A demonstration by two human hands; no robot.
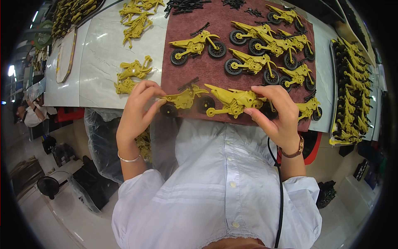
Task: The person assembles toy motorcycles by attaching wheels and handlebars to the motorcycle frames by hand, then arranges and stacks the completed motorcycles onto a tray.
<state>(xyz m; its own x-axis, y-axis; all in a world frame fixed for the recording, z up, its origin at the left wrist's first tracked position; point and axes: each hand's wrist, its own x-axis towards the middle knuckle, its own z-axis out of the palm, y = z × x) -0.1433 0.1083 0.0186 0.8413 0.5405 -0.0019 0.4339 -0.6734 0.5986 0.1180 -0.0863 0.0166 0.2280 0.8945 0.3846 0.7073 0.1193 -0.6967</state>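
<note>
While my left hand (141, 103) is pinched narrow at the tail of a wheeled toy motorcycle (184, 98), my right hand (275, 108) holds a yellow body (234, 101) with the thumb below and the fingers above. Both pieces lie side by side along the near edge of the maroon cloth (199, 62) on the table. The left one has two black wheels and a black handlebar; the rear arm of the right one ends bare. A dark wheel (269, 110) shows behind my right fingers, but I cannot tell which piece it belongs to.

I judge the step in hand to be handling and placing these pieces between assembly stages. The next move seems to call for a steady right grip on the body, with its bare rear arm kept reachable, and a light left touch so the thin tail doesn't bend.

Just beyond my hands, one finished-looking motorcycle (192, 45) stands apart on the cloth, and a cluster of wheeled ones (269, 41) crowds its right side. Black small parts (188, 6) lie at the far edge. To my left, on the pale tabletop, are wheelless yellow bodies (134, 70); well off to my right, a tray (333, 93) carries rows of yellow-and-black pieces.
</note>
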